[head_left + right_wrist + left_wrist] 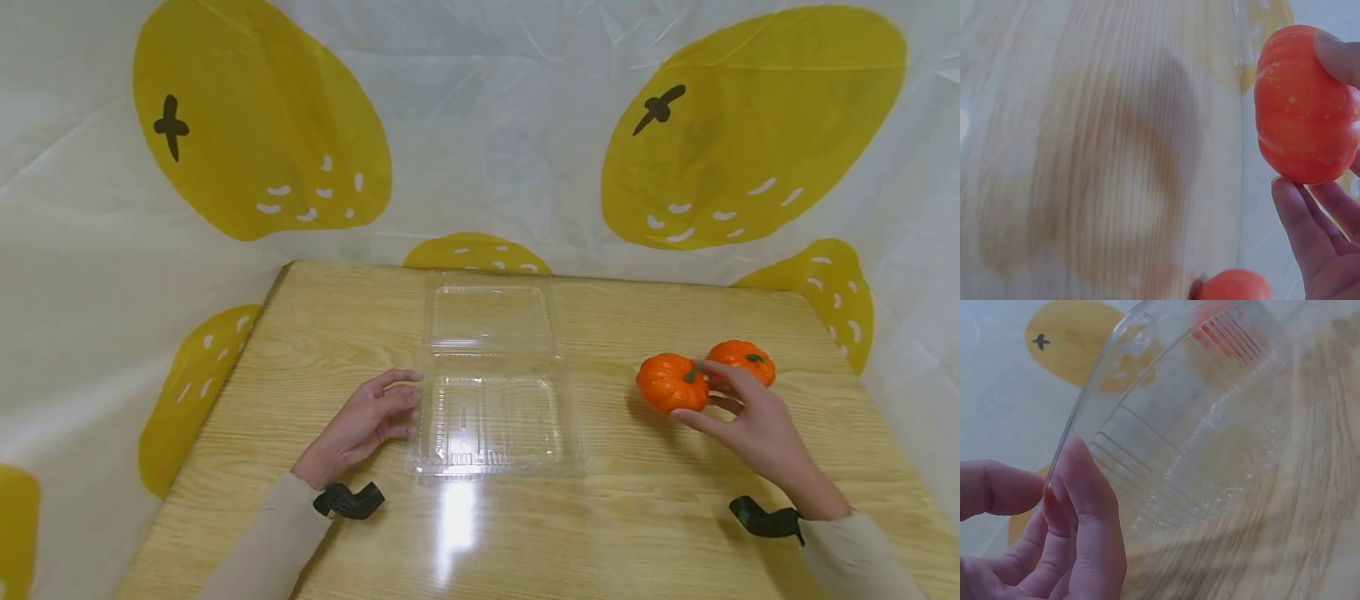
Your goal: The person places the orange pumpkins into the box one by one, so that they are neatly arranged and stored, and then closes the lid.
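Note:
A clear plastic clamshell container lies unfolded on the table, lid side toward the back. At its left edge, my left hand pinches the rim between thumb and fingers; in the left wrist view the thumb is on one side of the container wall. Off to the right, my right hand holds a small orange pumpkin with a green stem, raised above the table. The right wrist view shows thumb and fingers on opposite sides of this pumpkin. A second orange pumpkin sits just behind that hand.
The wood-grain table carries a bright reflection in front of the container. A white sheet printed with yellow fruit hangs behind and along the sides. Each wrist wears a dark mount, as on the left wrist.

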